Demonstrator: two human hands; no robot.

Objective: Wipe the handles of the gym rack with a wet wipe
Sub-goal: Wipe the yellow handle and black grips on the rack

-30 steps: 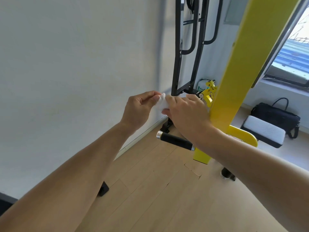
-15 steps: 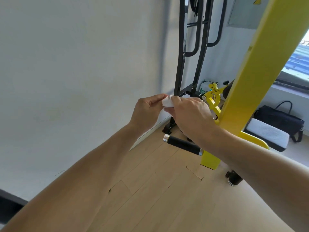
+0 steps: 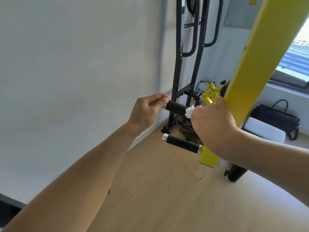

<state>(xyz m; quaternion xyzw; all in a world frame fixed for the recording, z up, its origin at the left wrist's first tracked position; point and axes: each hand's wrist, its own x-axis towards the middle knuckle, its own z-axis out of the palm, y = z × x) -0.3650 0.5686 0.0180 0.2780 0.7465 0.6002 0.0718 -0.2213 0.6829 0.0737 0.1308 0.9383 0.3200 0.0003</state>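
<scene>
Two black foam handles stick out to the left from the yellow rack post [image 3: 260, 52]. My right hand [image 3: 212, 121] is closed around the inner part of the upper handle [image 3: 177, 108] with a white wet wipe [image 3: 189, 112] bunched under its fingers. My left hand [image 3: 147, 111] pinches the silver end cap of that same handle with thumb and fingertips. The lower handle [image 3: 182, 144] is bare and untouched, just under my right wrist.
A white wall runs along the left. A black steel frame [image 3: 178, 64] stands behind the handles in the corner. A black bag [image 3: 275, 118] and a white-topped pad [image 3: 262, 131] lie on the wooden floor at the right, below a window.
My hands were together holding the wipe in front of the rack. Now they have parted: the right hand has wrapped the wipe around the upper handle, and the left hand grips its end.
</scene>
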